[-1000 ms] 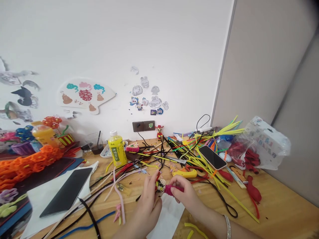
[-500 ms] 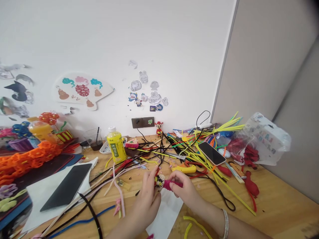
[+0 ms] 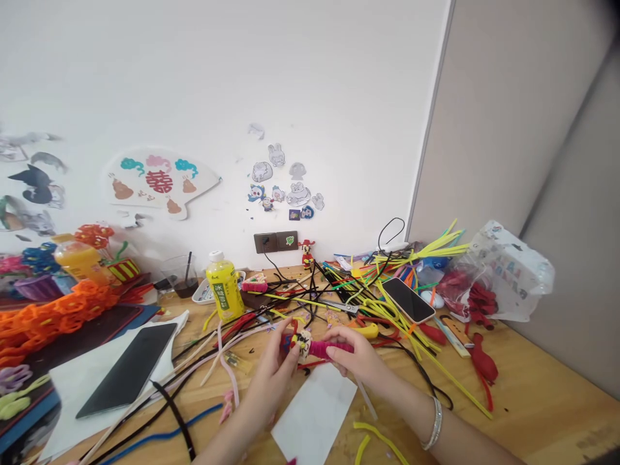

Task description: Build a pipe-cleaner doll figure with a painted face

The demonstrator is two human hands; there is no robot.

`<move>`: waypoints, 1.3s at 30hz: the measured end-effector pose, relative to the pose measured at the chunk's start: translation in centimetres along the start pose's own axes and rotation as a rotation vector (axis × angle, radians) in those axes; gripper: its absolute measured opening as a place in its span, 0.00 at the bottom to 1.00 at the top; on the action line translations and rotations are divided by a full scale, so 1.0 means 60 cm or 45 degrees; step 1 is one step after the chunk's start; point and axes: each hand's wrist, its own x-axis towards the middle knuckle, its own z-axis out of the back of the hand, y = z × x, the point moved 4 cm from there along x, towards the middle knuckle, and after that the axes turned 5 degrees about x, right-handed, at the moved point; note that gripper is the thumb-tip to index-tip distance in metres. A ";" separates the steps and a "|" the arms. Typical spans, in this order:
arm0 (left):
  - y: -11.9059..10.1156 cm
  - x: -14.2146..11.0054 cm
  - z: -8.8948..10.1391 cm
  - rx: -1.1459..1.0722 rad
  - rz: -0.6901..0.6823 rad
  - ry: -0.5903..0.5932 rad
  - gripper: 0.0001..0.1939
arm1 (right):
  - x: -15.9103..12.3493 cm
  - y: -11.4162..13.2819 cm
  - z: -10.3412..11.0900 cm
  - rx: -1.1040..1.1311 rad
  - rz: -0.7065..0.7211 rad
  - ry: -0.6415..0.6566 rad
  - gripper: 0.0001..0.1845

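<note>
Both hands meet over the wooden table (image 3: 533, 400) near its middle, holding one small pipe-cleaner figure (image 3: 305, 343). My left hand (image 3: 271, 378) pinches its pale, red-trimmed head end. My right hand (image 3: 356, 358), with a silver bracelet on the wrist, grips the pink fuzzy stem (image 3: 334, 349) that sticks out to the right. The figure is lifted a little above a white sheet of paper (image 3: 314, 413). Loose pipe cleaners (image 3: 387, 303) in yellow, black, red and green lie scattered right behind the hands.
A yellow drink bottle (image 3: 223, 290) stands behind left. A dark tablet (image 3: 130, 368) lies on paper at left, a phone (image 3: 409, 299) at right. Orange pipe-cleaner pieces (image 3: 53, 316) pile at far left. A plastic bag (image 3: 504, 271) sits by the right wall. Scissors (image 3: 341, 306) lie among the stems.
Both hands have lifted slightly and moved away from me with the figure. The white paper now shows more fully below them. The view has shifted a little.
</note>
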 end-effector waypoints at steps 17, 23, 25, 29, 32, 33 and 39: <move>-0.007 0.025 0.032 -0.147 0.116 0.034 0.23 | -0.011 -0.007 -0.036 -0.056 -0.011 0.102 0.16; 0.002 0.026 0.030 -0.080 0.073 -0.005 0.21 | -0.010 -0.022 -0.041 -0.079 -0.004 0.024 0.17; 0.004 0.026 0.029 -0.057 0.062 -0.014 0.20 | -0.010 -0.026 -0.042 -0.071 -0.014 0.004 0.17; 0.003 0.025 0.029 0.000 0.052 -0.006 0.19 | -0.012 -0.029 -0.044 -0.074 -0.023 -0.007 0.17; -0.001 0.025 0.028 0.021 0.029 0.018 0.20 | -0.013 -0.031 -0.046 -0.075 -0.023 -0.013 0.17; -0.002 0.025 0.027 0.022 0.024 0.028 0.20 | -0.013 -0.032 -0.047 -0.069 -0.024 -0.015 0.17; -0.001 0.025 0.023 0.006 0.059 0.015 0.19 | -0.016 -0.045 -0.049 -0.038 -0.035 -0.022 0.17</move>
